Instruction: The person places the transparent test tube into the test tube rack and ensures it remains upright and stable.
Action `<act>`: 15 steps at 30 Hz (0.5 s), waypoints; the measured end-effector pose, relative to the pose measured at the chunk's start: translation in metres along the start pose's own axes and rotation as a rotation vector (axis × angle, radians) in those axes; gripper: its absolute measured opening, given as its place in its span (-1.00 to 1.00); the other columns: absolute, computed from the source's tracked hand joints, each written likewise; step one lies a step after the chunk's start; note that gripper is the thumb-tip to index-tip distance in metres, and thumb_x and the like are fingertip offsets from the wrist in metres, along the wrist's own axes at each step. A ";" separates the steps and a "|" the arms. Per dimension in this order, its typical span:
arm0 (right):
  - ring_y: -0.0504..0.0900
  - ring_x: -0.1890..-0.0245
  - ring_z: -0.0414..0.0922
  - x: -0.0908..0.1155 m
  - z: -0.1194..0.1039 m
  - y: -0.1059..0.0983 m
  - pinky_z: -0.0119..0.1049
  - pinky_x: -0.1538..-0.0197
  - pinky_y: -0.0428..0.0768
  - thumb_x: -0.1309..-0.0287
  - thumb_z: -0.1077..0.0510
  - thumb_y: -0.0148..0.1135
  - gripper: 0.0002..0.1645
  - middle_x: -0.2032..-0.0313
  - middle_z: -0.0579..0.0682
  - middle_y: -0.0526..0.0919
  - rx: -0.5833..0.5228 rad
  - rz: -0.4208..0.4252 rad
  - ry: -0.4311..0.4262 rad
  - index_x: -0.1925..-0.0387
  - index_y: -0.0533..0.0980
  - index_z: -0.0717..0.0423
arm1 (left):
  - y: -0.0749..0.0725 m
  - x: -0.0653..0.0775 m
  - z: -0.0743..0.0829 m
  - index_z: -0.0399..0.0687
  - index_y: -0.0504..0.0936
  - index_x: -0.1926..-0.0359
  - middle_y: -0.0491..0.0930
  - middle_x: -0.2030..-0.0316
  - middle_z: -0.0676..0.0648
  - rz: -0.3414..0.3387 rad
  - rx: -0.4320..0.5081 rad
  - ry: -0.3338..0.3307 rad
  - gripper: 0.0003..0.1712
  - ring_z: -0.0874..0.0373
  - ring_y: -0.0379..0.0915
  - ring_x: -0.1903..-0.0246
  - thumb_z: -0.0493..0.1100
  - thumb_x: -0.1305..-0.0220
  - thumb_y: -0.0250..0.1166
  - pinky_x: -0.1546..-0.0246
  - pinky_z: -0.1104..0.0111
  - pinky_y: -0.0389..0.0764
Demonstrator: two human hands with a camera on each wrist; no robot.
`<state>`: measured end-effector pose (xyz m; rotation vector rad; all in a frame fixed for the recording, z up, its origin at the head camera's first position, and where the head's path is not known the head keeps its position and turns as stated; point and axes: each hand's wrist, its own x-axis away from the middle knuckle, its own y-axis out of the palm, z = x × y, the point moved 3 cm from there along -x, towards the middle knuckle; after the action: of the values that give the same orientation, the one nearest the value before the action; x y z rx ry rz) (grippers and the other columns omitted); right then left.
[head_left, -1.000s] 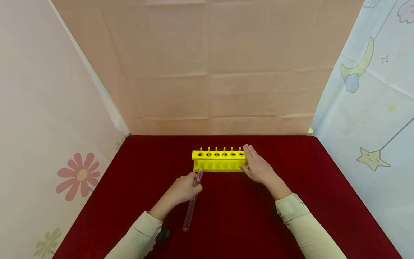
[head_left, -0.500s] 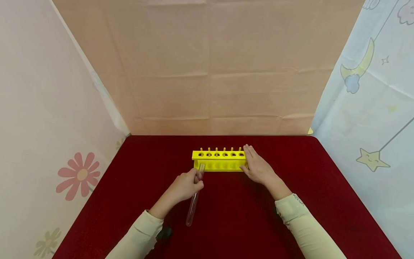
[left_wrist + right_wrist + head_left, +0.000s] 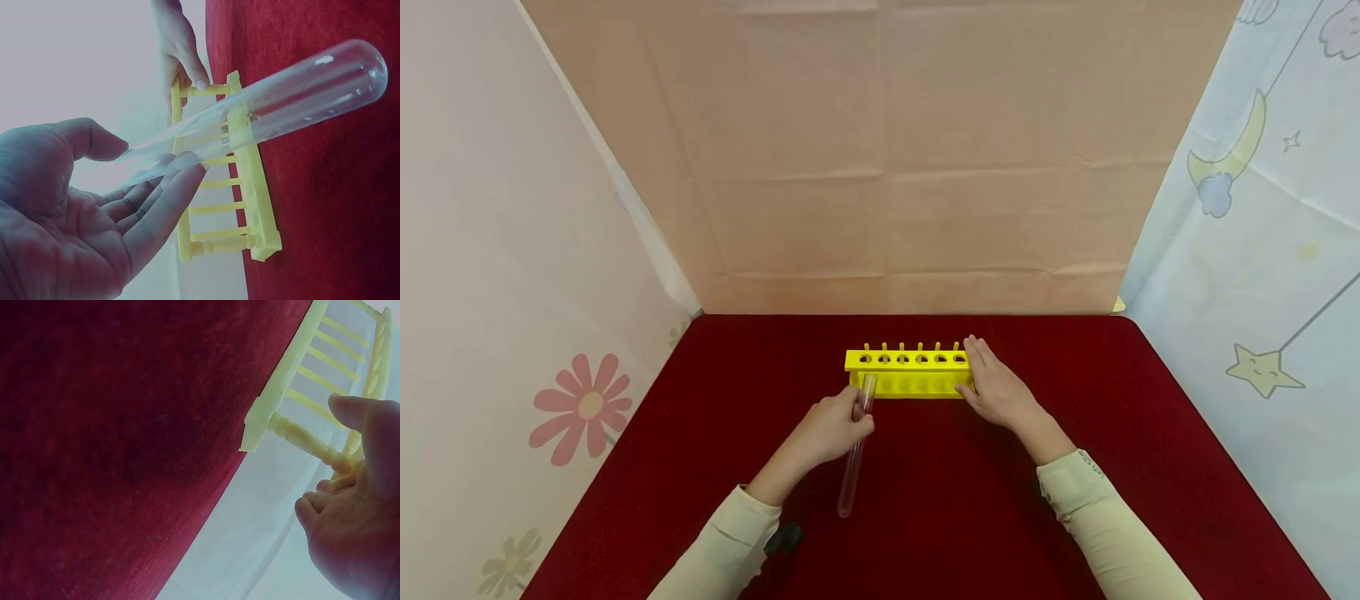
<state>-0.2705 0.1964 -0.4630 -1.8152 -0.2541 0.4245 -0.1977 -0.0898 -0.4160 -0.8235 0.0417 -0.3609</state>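
Note:
A yellow test tube rack point(image 3: 910, 365) stands on the table, with a row of round holes in its top shelf and short pegs behind them. My left hand point(image 3: 831, 432) pinches a clear test tube point(image 3: 851, 479) between thumb and fingers, just in front of the rack's left end. The tube slants, its rounded end low toward me and its other end near the rack's front. In the left wrist view no contents show inside the tube point(image 3: 306, 94). My right hand point(image 3: 1002, 392) grips the rack's right end, thumb in front; some fingertips are hidden behind the end post point(image 3: 306, 442).
A dark red cloth covers the table point(image 3: 940, 500). A tan sheet point(image 3: 880, 167) hangs at the back, with patterned sheets on the left point(image 3: 550, 292) and right point(image 3: 1247, 275). A small dark object point(image 3: 784, 538) shows beside the left wrist.
The left hand and test tube have moved slightly up and right; the tube's rounded end has risen in the view. The right hand and the rack have stayed in place.

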 end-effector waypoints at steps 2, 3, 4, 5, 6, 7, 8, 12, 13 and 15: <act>0.00 -0.55 0.24 0.000 0.000 0.000 0.09 -0.50 0.12 -0.40 0.02 0.21 -0.01 -0.54 0.36 -0.01 -0.005 0.001 0.001 -0.53 -0.08 0.43 | 0.000 0.000 0.001 -0.13 0.46 0.10 0.52 0.48 -0.01 0.004 -0.002 0.002 -0.82 0.21 0.22 0.65 -0.15 -0.39 0.21 0.65 0.38 0.32; 0.01 -0.55 0.24 0.000 0.000 0.000 0.09 -0.50 0.12 -0.40 0.02 0.21 -0.01 -0.54 0.36 -0.01 -0.006 0.002 0.001 -0.53 -0.08 0.43 | 0.000 -0.001 0.001 -0.13 0.46 0.10 0.52 0.48 -0.01 0.004 -0.002 0.003 -0.82 0.21 0.22 0.65 -0.14 -0.39 0.20 0.65 0.38 0.32; 0.01 -0.55 0.25 0.000 0.000 0.000 0.09 -0.50 0.12 -0.40 0.02 0.22 -0.01 -0.54 0.36 -0.01 -0.008 0.003 0.000 -0.53 -0.08 0.43 | 0.000 -0.001 0.001 -0.13 0.45 0.10 0.52 0.48 -0.01 0.006 -0.003 0.005 -0.82 0.21 0.22 0.65 -0.14 -0.40 0.20 0.65 0.38 0.32; 0.01 -0.54 0.25 0.000 0.000 0.000 0.10 -0.50 0.13 -0.40 0.02 0.22 -0.01 -0.54 0.36 -0.01 -0.009 0.005 0.000 -0.53 -0.07 0.43 | 0.000 -0.001 0.002 -0.13 0.45 0.10 0.52 0.49 -0.01 0.007 -0.005 0.008 -0.82 0.21 0.22 0.65 -0.14 -0.40 0.20 0.65 0.38 0.32; 0.01 -0.54 0.25 0.000 0.000 0.000 0.09 -0.50 0.12 -0.40 0.02 0.22 -0.01 -0.54 0.36 -0.01 -0.009 0.006 -0.001 -0.53 -0.07 0.43 | -0.001 -0.002 0.002 -0.13 0.45 0.10 0.51 0.49 -0.01 0.008 -0.002 0.008 -0.82 0.21 0.22 0.65 -0.14 -0.40 0.20 0.65 0.38 0.32; 0.01 -0.54 0.25 0.000 0.000 0.000 0.09 -0.50 0.12 -0.39 0.03 0.22 -0.01 -0.54 0.36 -0.01 -0.010 0.008 -0.002 -0.53 -0.07 0.43 | -0.001 -0.002 0.003 -0.12 0.45 0.11 0.51 0.48 -0.01 0.011 -0.002 0.010 -0.82 0.21 0.23 0.64 -0.13 -0.40 0.20 0.64 0.38 0.32; 0.02 -0.54 0.25 0.000 0.000 0.000 0.10 -0.50 0.13 -0.39 0.03 0.22 -0.01 -0.54 0.36 0.00 -0.008 0.009 -0.003 -0.53 -0.07 0.43 | -0.001 -0.003 0.004 -0.12 0.45 0.10 0.52 0.48 -0.01 0.013 -0.002 0.013 -0.82 0.21 0.23 0.64 -0.14 -0.40 0.20 0.64 0.38 0.32; 0.02 -0.54 0.25 0.001 0.000 0.000 0.10 -0.50 0.13 -0.39 0.03 0.22 -0.01 -0.53 0.36 0.00 -0.006 0.011 -0.002 -0.52 -0.07 0.43 | -0.001 -0.004 0.006 -0.11 0.46 0.09 0.52 0.45 -0.02 0.018 0.012 0.012 -0.82 0.20 0.25 0.62 -0.13 -0.40 0.20 0.62 0.37 0.33; 0.03 -0.54 0.25 0.001 0.000 0.000 0.10 -0.49 0.14 -0.39 0.03 0.23 -0.01 -0.53 0.36 0.01 -0.004 0.011 0.000 -0.52 -0.07 0.43 | -0.001 -0.005 0.007 -0.11 0.46 0.09 0.52 0.44 -0.02 0.019 0.015 0.012 -0.82 0.19 0.25 0.62 -0.13 -0.40 0.20 0.62 0.37 0.33; 0.03 -0.54 0.25 0.001 0.001 0.000 0.10 -0.49 0.14 -0.39 0.02 0.23 -0.01 -0.53 0.36 0.01 -0.003 0.012 0.003 -0.53 -0.07 0.43 | -0.002 -0.005 0.008 -0.11 0.46 0.08 0.52 0.43 -0.03 0.017 0.027 0.008 -0.81 0.19 0.25 0.61 -0.13 -0.40 0.20 0.62 0.37 0.33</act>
<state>-0.2701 0.1972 -0.4633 -1.8209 -0.2420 0.4299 -0.2016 -0.0834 -0.4098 -0.7949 0.0518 -0.3482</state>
